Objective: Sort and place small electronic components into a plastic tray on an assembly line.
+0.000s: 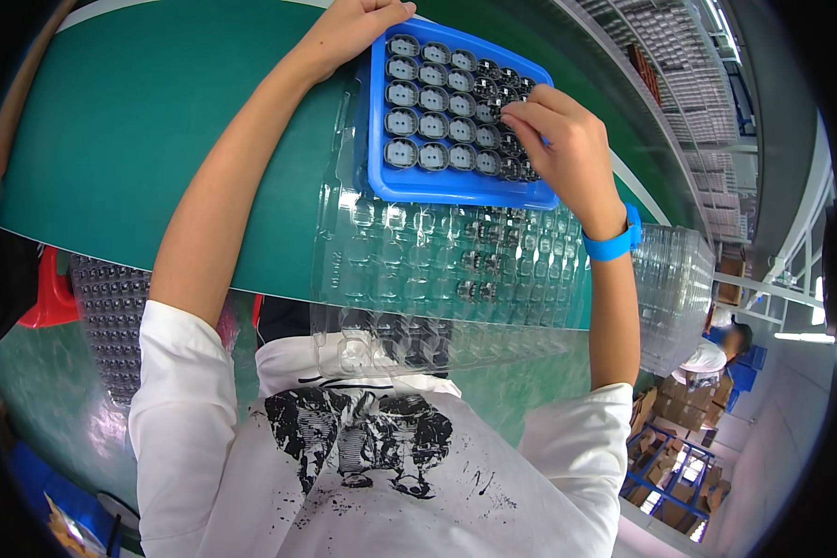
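A blue tray (376, 139) lies on the table, holding rows of round grey parts (433, 99) at its left and middle. Darker, black-and-metal parts (509, 141) fill its right side. My right hand (567, 139), with a blue wristband, reaches over that side; thumb and forefinger pinch at a small black part there, mostly hidden by the fingertips. My left hand (358, 33) is curled at the tray's far left corner, its fingers closed; what they hold, if anything, is hidden. Under the tray's near edge is a clear plastic blister tray (381, 246) with some dark parts in it.
The green table (177, 121) has a curved near edge, and the blister tray overhangs it. A stack of clear trays (674, 298) stands at right. A red stool (51, 293) and dark part-filled trays (112, 325) are at left. Another person (707, 358) is farther off right.
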{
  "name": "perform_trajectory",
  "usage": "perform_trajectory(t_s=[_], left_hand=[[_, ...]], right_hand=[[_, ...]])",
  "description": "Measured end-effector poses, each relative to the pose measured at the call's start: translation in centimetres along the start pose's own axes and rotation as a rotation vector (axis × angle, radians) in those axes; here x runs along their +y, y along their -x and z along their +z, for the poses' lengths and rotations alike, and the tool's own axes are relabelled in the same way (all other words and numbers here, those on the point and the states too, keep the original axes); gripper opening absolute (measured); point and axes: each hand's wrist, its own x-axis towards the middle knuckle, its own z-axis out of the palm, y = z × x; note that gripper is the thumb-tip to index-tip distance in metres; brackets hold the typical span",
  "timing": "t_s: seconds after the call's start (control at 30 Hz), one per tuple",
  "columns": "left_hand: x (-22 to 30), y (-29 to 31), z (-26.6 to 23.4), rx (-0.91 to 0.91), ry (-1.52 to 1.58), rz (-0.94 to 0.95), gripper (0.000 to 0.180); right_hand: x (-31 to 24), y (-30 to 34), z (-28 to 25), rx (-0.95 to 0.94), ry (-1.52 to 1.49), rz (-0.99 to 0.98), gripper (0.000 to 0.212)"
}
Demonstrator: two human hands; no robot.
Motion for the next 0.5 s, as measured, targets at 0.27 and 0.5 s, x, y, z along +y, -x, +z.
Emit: perform_trajectory(t_s=[0.27,0.5], left_hand=[[-0.3,-0.1,-0.2,0.009,-0.001,-0.013,0.031],[0.7,0.0,0.7,0.044,0.111,-0.022,0.026]], right_hand=[[0.2,0.0,0.8,-0.061,0.036,0.003,0.01],[0.1,-0.1,0.8,-0.088,0.04,0.006,0.01]])
